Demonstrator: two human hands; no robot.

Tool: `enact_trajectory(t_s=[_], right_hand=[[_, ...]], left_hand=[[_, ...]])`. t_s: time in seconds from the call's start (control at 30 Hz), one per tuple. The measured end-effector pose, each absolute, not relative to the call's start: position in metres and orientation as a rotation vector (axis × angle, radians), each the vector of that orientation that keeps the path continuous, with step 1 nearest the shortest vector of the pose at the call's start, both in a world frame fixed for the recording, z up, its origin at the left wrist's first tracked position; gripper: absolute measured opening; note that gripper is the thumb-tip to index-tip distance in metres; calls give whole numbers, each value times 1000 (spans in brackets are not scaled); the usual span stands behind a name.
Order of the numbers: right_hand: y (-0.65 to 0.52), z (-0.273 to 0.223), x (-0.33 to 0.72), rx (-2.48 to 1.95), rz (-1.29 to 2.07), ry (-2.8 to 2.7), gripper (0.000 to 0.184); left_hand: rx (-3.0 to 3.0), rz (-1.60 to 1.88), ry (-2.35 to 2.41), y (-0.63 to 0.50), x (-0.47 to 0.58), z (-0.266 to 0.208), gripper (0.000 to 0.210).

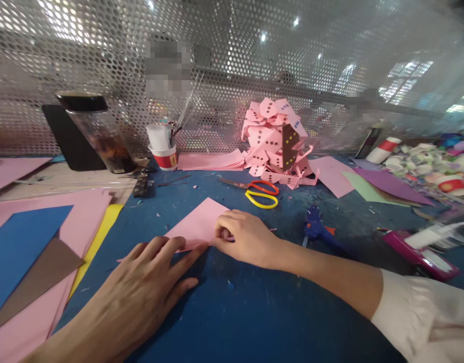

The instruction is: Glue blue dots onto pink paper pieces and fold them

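Observation:
A sheet of pink paper [204, 220] lies on the blue tabletop, its front edge straight and apparently folded, one corner pointing away from me. My left hand [149, 272] rests with spread fingers along the paper's front left edge, the index fingertip pressing near the middle of that edge. Curled into a pinch, my right hand [247, 237] grips the paper at its front right edge, close beside my left index fingertip. The right fingers hide the paper's right corner. Behind the paper lie scissors [263, 193] with one red and one yellow handle.
A pink paper construction [273, 143] with dark squares stands at the back. Left are a paper cup [166, 156], a bottle [103, 136] and a blue sheet [25, 247]. To the right lie a blue glue gun [319, 229] and a magenta device [421, 254]. A perforated metal screen [224, 55] rises behind.

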State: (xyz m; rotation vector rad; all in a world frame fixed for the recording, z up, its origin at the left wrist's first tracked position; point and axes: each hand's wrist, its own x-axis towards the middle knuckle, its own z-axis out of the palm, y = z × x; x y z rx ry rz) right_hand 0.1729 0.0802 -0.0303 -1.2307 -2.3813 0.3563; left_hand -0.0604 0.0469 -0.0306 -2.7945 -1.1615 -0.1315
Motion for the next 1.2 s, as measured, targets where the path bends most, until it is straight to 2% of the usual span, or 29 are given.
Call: enact_trajectory(t_s=[0.6, 0.87, 1.2], right_hand=[[79, -29, 176, -1358, 249, -2423, 4], [76, -34, 170, -1350, 181, -2425, 13], [75, -34, 169, -1352, 160, -2413, 7]], left_hand=[[-2771, -198, -1174, 46, -58, -30, 39], [-2769, -148, -1187, 46, -53, -28, 37], [-2762, -138, -1212, 46, -52, -26, 36]])
